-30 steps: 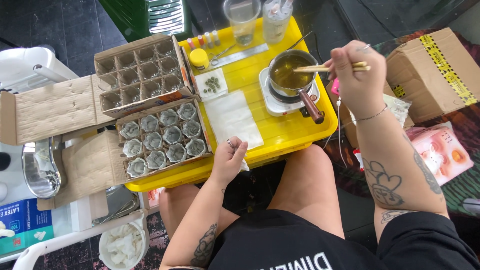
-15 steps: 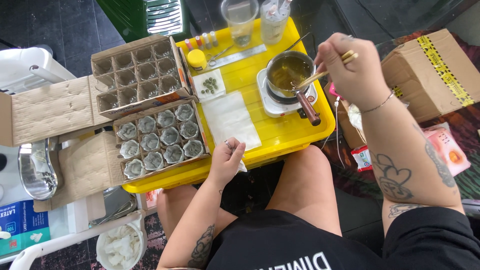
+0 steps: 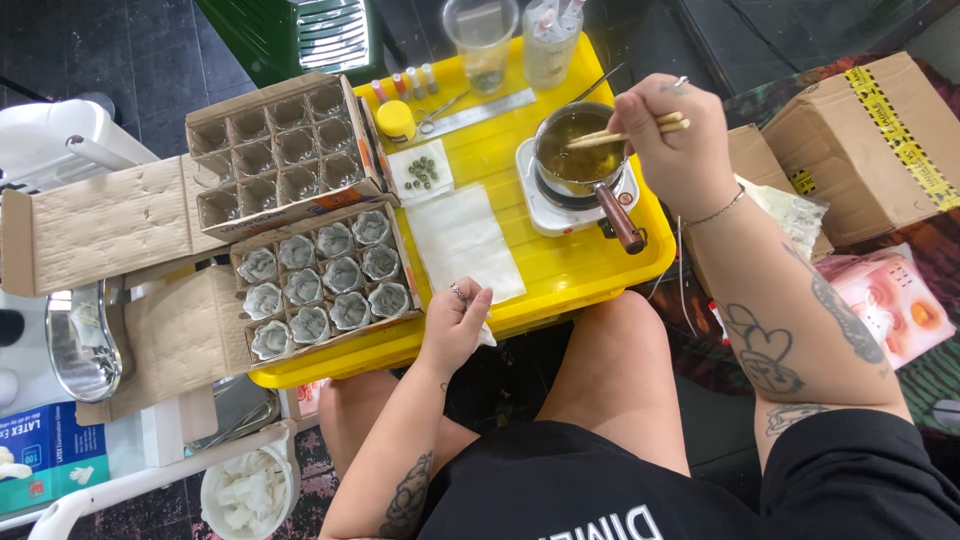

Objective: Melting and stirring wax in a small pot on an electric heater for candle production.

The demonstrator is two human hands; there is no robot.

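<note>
Since earlier, our right hand (image 3: pixel 680 135) dropped its chopsticks (image 3: pixel 625 133) into the saucepan (image 3: pixel 578 155) on the yellow tray (image 3: pixel 600 265), fingers pinching them; left hand (image 3: pixel 455 325) curled, empty; stir gently, avoid splashing.

Two open cardboard cartons with grid dividers (image 3: pixel 275 150) (image 3: pixel 325 280) sat at nine o'clock on the yellow tray (image 3: pixel 590 270). A brown cardboard box with yellow-black tape (image 3: pixel 870 140) stood at three o'clock. A pink printed package (image 3: pixel 895 305) lay below it. A blue-white glove box (image 3: pixel 40 460) occupied eight o'clock.
</note>
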